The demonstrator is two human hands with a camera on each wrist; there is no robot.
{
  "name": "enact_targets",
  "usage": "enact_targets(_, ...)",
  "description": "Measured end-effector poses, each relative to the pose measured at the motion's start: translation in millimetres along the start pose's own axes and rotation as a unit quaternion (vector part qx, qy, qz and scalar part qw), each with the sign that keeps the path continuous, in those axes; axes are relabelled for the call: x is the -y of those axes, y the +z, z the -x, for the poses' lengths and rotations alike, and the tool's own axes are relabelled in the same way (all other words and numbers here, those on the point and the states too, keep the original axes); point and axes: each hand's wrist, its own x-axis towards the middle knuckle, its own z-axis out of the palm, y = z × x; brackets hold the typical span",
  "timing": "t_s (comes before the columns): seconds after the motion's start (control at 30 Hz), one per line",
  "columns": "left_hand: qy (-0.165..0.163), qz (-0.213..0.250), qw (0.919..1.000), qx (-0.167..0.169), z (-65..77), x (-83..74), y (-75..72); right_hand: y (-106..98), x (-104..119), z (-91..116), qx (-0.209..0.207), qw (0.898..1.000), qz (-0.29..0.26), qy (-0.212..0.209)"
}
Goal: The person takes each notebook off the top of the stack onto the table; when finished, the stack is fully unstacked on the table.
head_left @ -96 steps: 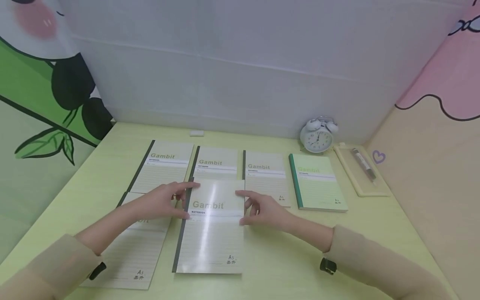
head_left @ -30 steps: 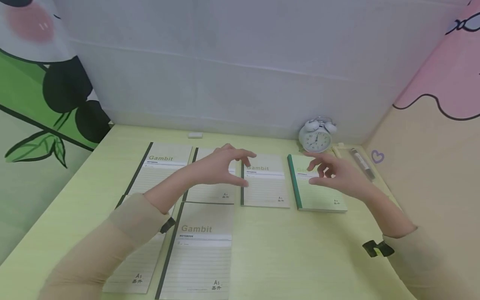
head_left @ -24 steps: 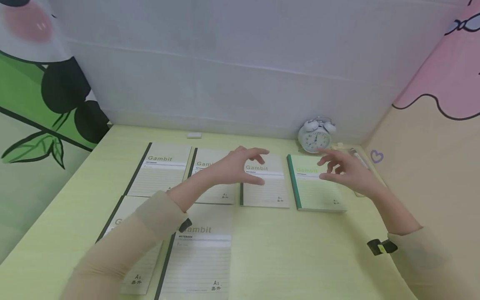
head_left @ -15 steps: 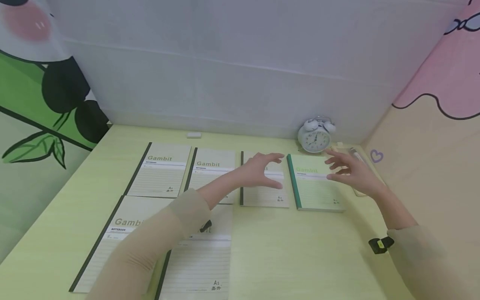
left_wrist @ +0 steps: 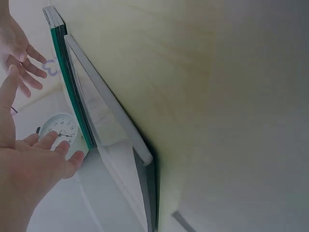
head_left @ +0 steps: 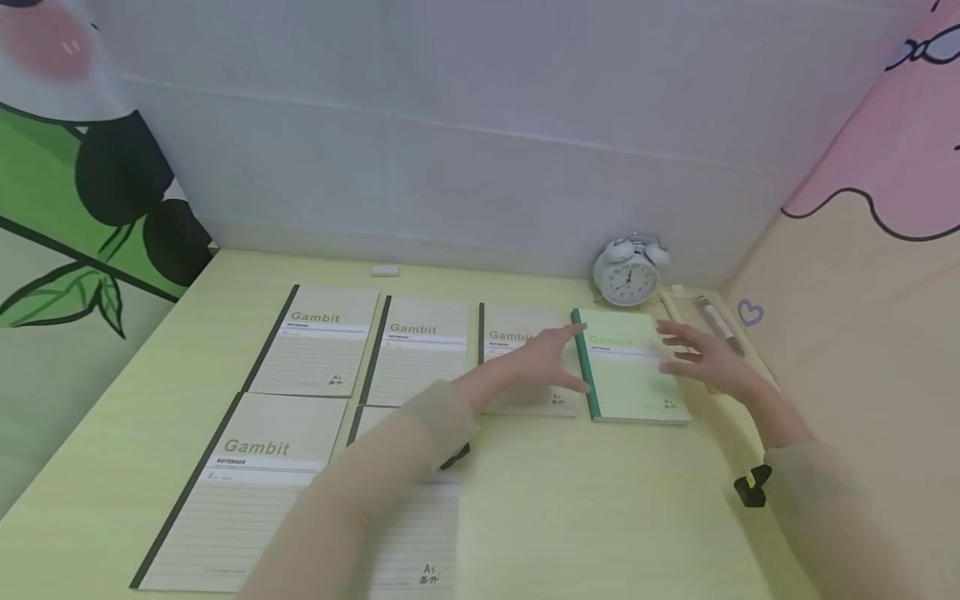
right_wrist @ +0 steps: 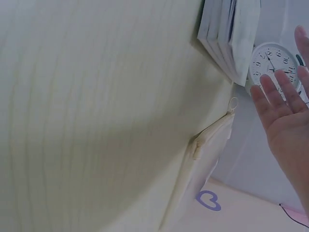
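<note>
A notebook with a green spine lies at the right end of the back row and looks like a stack in the right wrist view. My left hand hovers over the grey-spined notebook beside it, thumb and fingers spread towards the green spine; contact cannot be told. On the other side my right hand is held by the stack's right edge, fingers spread and holding nothing. Two more notebooks lie further left in that row. In front are a left notebook and another, partly under my left sleeve.
A white alarm clock stands behind the green-spined notebook. To its right lies a pale zip pouch with a pen visible in it. A small white block sits near the back wall.
The notebook that both hands held earlier now lies in the front row, below the second notebook. Both hands have moved right, the left one most recently closing in on the green spine.
</note>
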Motion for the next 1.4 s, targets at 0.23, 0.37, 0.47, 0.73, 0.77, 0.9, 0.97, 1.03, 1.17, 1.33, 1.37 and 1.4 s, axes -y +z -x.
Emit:
enact_targets(0.23,-0.024,-0.002,0.9996,0.014,-14.5,2.7,10.7,2.2,-14.0,0.6,0.017,0.999,-0.002,0.045)
enact_targets(0.37,-0.031,-0.018,0.9990,0.025,-18.4,0.6,14.4,5.3,-21.3,0.4,0.041,0.997,0.008,0.069)
enact_targets(0.47,-0.038,-0.031,0.9984,0.028,-19.8,-0.7,14.7,7.2,-23.5,0.4,0.040,0.997,0.010,0.067)
enact_targets(0.73,-0.040,-0.017,0.9986,0.031,-22.5,1.4,14.7,8.3,-17.5,-1.8,0.023,0.996,0.004,0.083)
enact_targets(0.77,-0.041,-0.014,0.9986,0.031,-22.9,1.6,14.8,8.1,-17.2,-2.2,0.021,0.996,0.000,0.085)
enact_targets(0.9,-0.039,-0.008,0.9988,0.027,-24.0,2.2,15.4,5.5,-19.6,-2.7,0.008,0.996,-0.004,0.088)
enact_targets(0.97,-0.034,-0.007,0.9991,0.025,-24.6,2.1,16.0,3.8,-21.5,-2.7,0.005,0.996,-0.010,0.088)
enact_targets(1.03,-0.028,-0.006,0.9993,0.023,-24.8,1.1,16.6,2.0,-23.3,-2.2,-0.004,0.996,-0.006,0.085)
enact_targets(1.17,-0.028,0.006,0.9995,0.013,-23.4,-4.6,17.6,-2.8,-22.4,1.0,-0.023,0.996,-0.022,0.082)
enact_targets(1.33,-0.047,0.060,0.9968,-0.024,-21.4,-14.1,18.5,-7.8,-17.1,6.1,-0.061,0.993,-0.061,0.084)
enact_targets(1.37,-0.048,0.071,0.9958,-0.032,-21.4,-15.2,18.5,-8.6,-15.6,6.8,-0.066,0.992,-0.060,0.086)
enact_targets(1.4,-0.050,0.082,0.9945,-0.041,-21.3,-16.1,18.4,-9.2,-13.9,7.4,-0.074,0.992,-0.058,0.085)
